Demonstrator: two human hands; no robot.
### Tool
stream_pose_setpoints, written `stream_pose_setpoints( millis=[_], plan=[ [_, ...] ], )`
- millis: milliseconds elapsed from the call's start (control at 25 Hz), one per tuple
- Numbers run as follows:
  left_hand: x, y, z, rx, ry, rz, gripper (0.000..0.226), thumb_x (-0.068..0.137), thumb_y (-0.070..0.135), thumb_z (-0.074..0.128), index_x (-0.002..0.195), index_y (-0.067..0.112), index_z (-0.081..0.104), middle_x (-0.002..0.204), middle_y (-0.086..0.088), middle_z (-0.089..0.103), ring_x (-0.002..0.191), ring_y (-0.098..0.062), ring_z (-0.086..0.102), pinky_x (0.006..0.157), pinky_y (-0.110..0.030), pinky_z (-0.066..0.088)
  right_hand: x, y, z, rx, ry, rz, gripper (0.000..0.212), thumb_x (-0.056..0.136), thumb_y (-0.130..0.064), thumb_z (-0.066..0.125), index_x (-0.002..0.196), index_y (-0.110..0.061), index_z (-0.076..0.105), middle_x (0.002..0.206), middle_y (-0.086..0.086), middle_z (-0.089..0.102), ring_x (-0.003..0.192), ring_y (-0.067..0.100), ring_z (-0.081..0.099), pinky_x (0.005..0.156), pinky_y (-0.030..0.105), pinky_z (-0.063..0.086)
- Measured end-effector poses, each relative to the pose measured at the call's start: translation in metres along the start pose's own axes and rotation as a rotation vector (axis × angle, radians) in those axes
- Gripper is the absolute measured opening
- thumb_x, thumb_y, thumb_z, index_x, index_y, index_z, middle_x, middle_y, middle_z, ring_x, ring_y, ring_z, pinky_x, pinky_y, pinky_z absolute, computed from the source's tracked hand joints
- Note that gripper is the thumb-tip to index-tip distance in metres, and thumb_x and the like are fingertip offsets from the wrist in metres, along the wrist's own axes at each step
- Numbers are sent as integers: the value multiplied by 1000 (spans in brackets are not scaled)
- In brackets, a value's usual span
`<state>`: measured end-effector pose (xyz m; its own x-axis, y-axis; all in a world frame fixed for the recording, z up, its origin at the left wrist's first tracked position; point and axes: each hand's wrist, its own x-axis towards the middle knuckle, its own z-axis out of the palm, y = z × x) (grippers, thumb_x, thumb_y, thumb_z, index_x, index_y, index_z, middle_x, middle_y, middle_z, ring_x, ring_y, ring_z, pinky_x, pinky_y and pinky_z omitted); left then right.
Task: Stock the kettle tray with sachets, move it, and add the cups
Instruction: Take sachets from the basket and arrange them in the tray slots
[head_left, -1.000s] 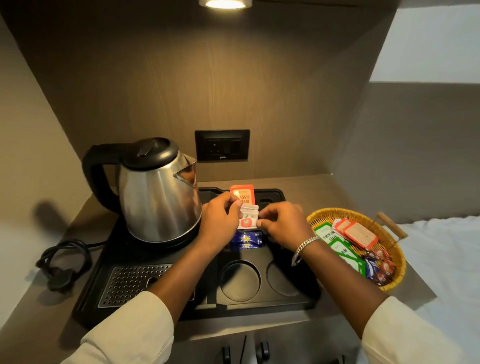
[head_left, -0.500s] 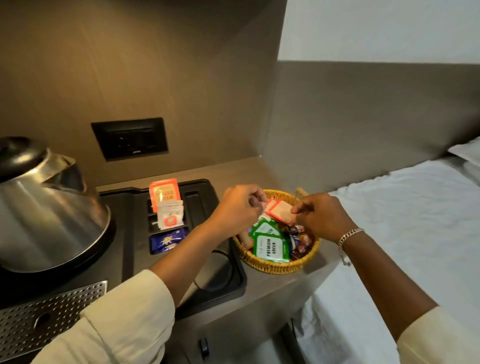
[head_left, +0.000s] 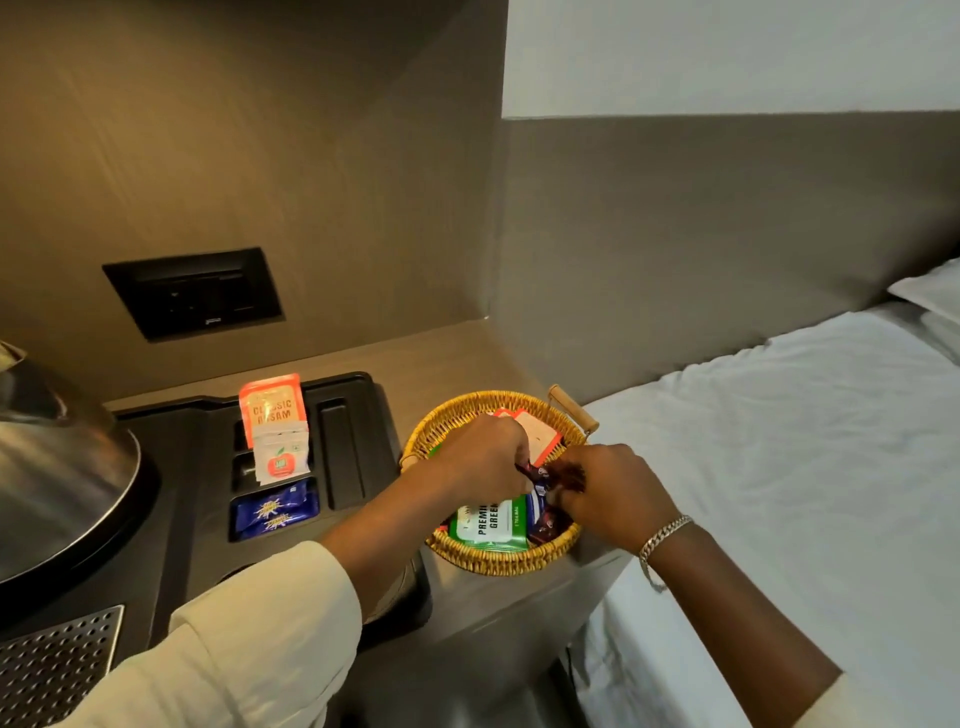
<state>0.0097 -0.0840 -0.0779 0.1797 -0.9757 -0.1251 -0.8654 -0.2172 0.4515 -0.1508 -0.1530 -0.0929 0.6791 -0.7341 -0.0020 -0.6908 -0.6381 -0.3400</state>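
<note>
- The kettle (head_left: 57, 467) stands at the far left on the tray (head_left: 197, 566), which lies on the bench (head_left: 467, 358).
- Sachets (head_left: 278, 447) sit in the tray's slots, right of the kettle.
- The basket (head_left: 498, 556) lies on the bench just right of the tray, holding more sachets.
- Both hands, left (head_left: 485, 460) and right (head_left: 613, 493), reach into the basket.
- The bed (head_left: 779, 467) lies right of the bench.
- The socket (head_left: 195, 293) sits on the wall behind the tray.
</note>
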Motion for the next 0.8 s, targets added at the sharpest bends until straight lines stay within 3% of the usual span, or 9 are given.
stream_pose_setpoints(
  millis=[120, 240, 400, 520, 680, 800],
  plan=[
    [3, 12, 14, 93, -13, 42, 34, 76, 34, 76, 102, 14, 67, 95, -5, 67, 84, -22, 60, 64, -34, 51, 5, 1, 0, -26, 1, -27, 24, 83, -33, 67, 106, -25, 71, 97, 1, 74, 83, 19, 67, 72, 26, 51],
    [5, 14, 17, 3, 80, 21, 21, 81, 29, 73, 92, 11, 71, 89, -8, 67, 79, -23, 61, 65, -38, 55, 5, 1, -3, -73, 13, -51, 20, 84, -31, 64, 101, -23, 69, 95, 3, 73, 78, 19, 65, 66, 24, 50],
    [-6, 3, -1, -195, 298, -1, 11, 83, 21, 72, 77, 12, 73, 73, -3, 68, 66, -19, 60, 56, -35, 50, -1, 1, -13, -81, 64, -52, 37, 78, -50, 67, 106, -27, 63, 95, -4, 71, 79, 15, 65, 60, 19, 43],
    [-24, -12, -18, -296, 444, -18, 22, 87, 26, 69, 70, 11, 71, 66, -6, 68, 62, -22, 62, 54, -39, 49, -4, -7, -13, -161, -95, -86, 48, 69, -64, 68, 102, -31, 58, 92, -6, 68, 72, 10, 59, 54, 17, 37],
    [-47, -43, -39, -254, 688, -58, 41, 90, 36, 63, 54, 19, 53, 50, 5, 55, 48, -16, 51, 46, -32, 36, 4, -16, -14, -272, -195, -120, 63, 64, -64, 70, 119, -37, 53, 111, -4, 67, 94, 19, 67, 72, 27, 49],
    [-67, -76, -47, -149, 864, -120, 30, 91, 31, 62, 65, 17, 65, 61, 0, 62, 58, -16, 55, 52, -29, 36, 10, -19, -19, -309, -286, -84, 50, 61, -62, 73, 100, -35, 57, 98, -7, 65, 88, 15, 64, 67, 25, 47]
  ],
)
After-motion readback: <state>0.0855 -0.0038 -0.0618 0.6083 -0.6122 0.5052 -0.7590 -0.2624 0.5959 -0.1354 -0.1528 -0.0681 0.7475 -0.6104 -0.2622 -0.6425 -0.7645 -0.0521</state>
